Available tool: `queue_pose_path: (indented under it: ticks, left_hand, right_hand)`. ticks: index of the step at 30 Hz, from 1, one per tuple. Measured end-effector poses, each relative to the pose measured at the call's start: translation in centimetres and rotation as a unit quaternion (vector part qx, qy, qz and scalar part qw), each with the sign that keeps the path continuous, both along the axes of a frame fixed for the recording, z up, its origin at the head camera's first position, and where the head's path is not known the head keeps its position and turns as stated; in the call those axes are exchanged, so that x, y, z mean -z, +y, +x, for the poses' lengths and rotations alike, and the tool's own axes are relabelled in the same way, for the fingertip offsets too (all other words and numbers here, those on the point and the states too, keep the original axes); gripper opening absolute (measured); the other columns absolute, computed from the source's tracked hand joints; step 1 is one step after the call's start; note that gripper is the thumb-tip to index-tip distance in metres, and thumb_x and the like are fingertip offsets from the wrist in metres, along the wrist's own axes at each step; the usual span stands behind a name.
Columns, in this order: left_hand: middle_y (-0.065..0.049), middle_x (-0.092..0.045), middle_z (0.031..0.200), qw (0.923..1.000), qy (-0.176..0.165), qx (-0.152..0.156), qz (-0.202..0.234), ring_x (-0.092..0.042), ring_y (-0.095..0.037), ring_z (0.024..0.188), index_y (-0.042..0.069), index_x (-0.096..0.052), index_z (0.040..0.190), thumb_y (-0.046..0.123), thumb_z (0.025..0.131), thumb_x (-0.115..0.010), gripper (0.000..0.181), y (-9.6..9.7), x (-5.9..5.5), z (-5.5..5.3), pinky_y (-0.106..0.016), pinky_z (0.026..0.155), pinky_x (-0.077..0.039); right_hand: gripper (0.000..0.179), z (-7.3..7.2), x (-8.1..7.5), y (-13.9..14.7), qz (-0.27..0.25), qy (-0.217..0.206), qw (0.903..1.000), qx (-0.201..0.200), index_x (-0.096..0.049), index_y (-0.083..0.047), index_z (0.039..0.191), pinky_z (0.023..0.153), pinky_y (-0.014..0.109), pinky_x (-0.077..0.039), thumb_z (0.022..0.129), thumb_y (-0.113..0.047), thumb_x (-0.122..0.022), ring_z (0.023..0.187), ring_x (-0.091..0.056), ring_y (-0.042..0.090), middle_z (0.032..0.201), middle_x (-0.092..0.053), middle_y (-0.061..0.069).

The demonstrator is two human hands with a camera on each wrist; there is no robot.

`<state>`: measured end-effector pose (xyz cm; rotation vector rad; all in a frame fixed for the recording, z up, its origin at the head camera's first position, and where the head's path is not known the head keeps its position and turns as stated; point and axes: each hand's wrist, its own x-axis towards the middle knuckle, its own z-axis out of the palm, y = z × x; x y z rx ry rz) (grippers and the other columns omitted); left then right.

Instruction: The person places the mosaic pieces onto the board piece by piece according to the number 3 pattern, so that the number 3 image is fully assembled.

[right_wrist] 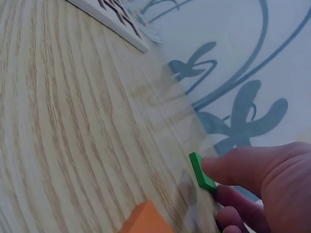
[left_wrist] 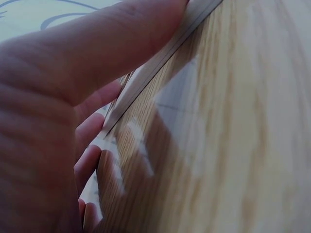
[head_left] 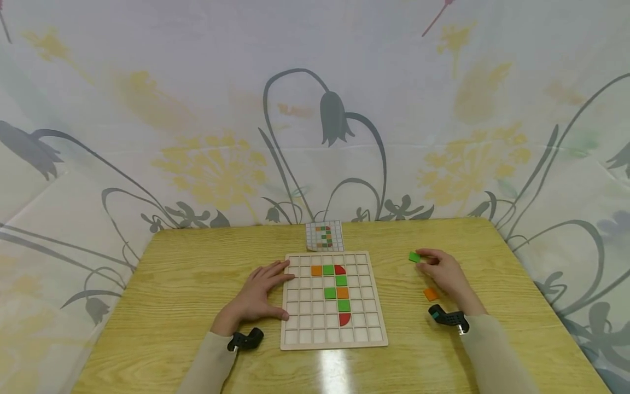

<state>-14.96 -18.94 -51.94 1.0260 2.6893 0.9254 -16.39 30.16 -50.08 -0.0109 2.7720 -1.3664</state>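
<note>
A square wooden grid board lies on the table with orange, green and red tiles in some of its cells, two of the red ones round-edged. My left hand rests at the board's left edge, fingers spread and straight, thumb and fingertips on the rim. To the right of the board, my right hand pinches a green square tile between thumb and fingers. In the right wrist view that green tile is tilted at the fingertips. Nearer the wrist, an orange tile lies on the table.
Behind the board, against its far edge, lies a paper card printed with a grid and coloured shapes. The wooden table ends at a flower-patterned cloth backdrop. Each wrist wears a black camera mount.
</note>
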Motion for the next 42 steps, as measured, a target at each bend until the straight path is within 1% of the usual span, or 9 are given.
queue_pose_path:
  ticks: [3, 7, 10, 17, 24, 27, 34, 38, 42]
  left_hand:
    - [-0.006, -0.024, 0.164, 1.0000, 0.000, 0.001, 0.002, -0.017, -0.033, 0.150, 0.016, -0.051, 0.147, 0.060, 0.071, -0.082, 0.093, 0.0, -0.1, 0.0, -0.061, 0.115, -0.009]
    - [-0.007, -0.024, 0.163, 1.0000, 0.002, 0.002, 0.001, -0.017, -0.033, 0.150, 0.016, -0.051, 0.147, 0.059, 0.071, -0.082, 0.093, 0.0, -0.1, 0.0, -0.062, 0.115, -0.009]
    - [-0.006, -0.024, 0.164, 1.0000, 0.003, 0.003, -0.001, -0.017, -0.033, 0.150, 0.016, -0.051, 0.147, 0.058, 0.072, -0.082, 0.092, 0.0, -0.2, 0.0, -0.062, 0.115, -0.010]
    - [-0.007, -0.024, 0.163, 1.0000, -0.001, 0.001, -0.001, -0.018, -0.034, 0.149, 0.015, -0.051, 0.147, 0.059, 0.072, -0.082, 0.092, -0.2, -0.1, 0.3, -0.063, 0.115, -0.010]
    - [-0.006, -0.024, 0.164, 1.0000, 0.009, 0.003, -0.001, -0.017, -0.032, 0.150, 0.016, -0.051, 0.147, 0.060, 0.071, -0.082, 0.093, 0.0, 0.0, 0.0, -0.062, 0.115, -0.010]
    - [-0.006, -0.023, 0.164, 1.0000, 0.003, -0.001, -0.002, -0.016, -0.031, 0.150, 0.016, -0.051, 0.147, 0.059, 0.071, -0.083, 0.093, 0.0, -0.1, 0.0, -0.061, 0.116, -0.009]
    - [-0.007, -0.024, 0.163, 1.0000, 0.008, 0.001, -0.005, -0.017, -0.032, 0.150, 0.016, -0.051, 0.147, 0.057, 0.071, -0.083, 0.093, 0.0, -0.3, 0.0, -0.061, 0.116, -0.010]
    - [-0.007, -0.025, 0.163, 1.0000, 0.008, 0.002, -0.004, -0.017, -0.032, 0.150, 0.016, -0.051, 0.147, 0.057, 0.071, -0.083, 0.092, 0.0, -0.4, 0.0, -0.062, 0.115, -0.010]
    - [-0.007, -0.025, 0.163, 1.0000, 0.006, 0.002, -0.006, -0.017, -0.033, 0.150, 0.016, -0.051, 0.147, 0.057, 0.071, -0.083, 0.092, 0.0, -0.3, 0.1, -0.062, 0.116, -0.010]
  right_hand:
    - [0.045, -0.1, 0.1, -0.3, 0.002, 0.006, 0.9999, 0.010, -0.059, 0.004, 0.134, 0.078, 0.034, -0.045, 0.094, -0.016, -0.070, 0.094, -0.052, 0.026, 0.118, -0.059, 0.022]
    - [0.049, -0.2, 0.0, -0.8, -0.005, -0.009, 0.9997, 0.024, -0.058, 0.003, 0.136, 0.078, 0.036, -0.043, 0.093, -0.017, -0.070, 0.096, -0.049, 0.028, 0.123, -0.056, 0.023]
    - [0.047, -0.2, 0.0, -1.2, 0.001, -0.011, 0.9992, 0.037, -0.058, 0.004, 0.135, 0.077, 0.035, -0.044, 0.094, -0.016, -0.069, 0.096, -0.050, 0.028, 0.122, -0.057, 0.023]
    - [0.040, -0.2, 0.1, -2.1, 0.046, -0.003, 0.9979, 0.046, -0.063, 0.010, 0.126, 0.072, 0.033, -0.046, 0.092, -0.011, -0.069, 0.088, -0.056, 0.027, 0.109, -0.064, 0.022]
    - [0.043, -0.2, -0.4, -2.2, 0.076, -0.007, 0.9953, 0.059, -0.064, 0.009, 0.125, 0.072, 0.032, -0.046, 0.090, -0.015, -0.068, 0.091, -0.059, 0.030, 0.109, -0.066, 0.023]
    - [0.043, -0.3, -0.4, -2.2, 0.077, -0.005, 0.9954, 0.057, -0.064, 0.009, 0.124, 0.072, 0.033, -0.047, 0.090, -0.016, -0.068, 0.090, -0.060, 0.030, 0.106, -0.067, 0.022]
    - [0.040, 0.0, -0.7, -2.3, 0.064, 0.000, 0.9964, 0.055, -0.065, 0.008, 0.123, 0.067, 0.031, -0.047, 0.090, -0.015, -0.068, 0.083, -0.058, 0.024, 0.100, -0.067, 0.016]
    - [0.039, 0.7, -1.1, -3.0, 0.060, 0.016, 0.9974, 0.037, -0.065, 0.007, 0.124, 0.069, 0.033, -0.048, 0.092, -0.015, -0.069, 0.087, -0.059, 0.026, 0.102, -0.065, 0.016]
    - [0.039, 1.5, -1.3, -4.3, 0.054, 0.023, 0.9981, 0.014, -0.065, 0.006, 0.124, 0.073, 0.038, -0.050, 0.092, -0.015, -0.070, 0.091, -0.059, 0.029, 0.105, -0.062, 0.018]
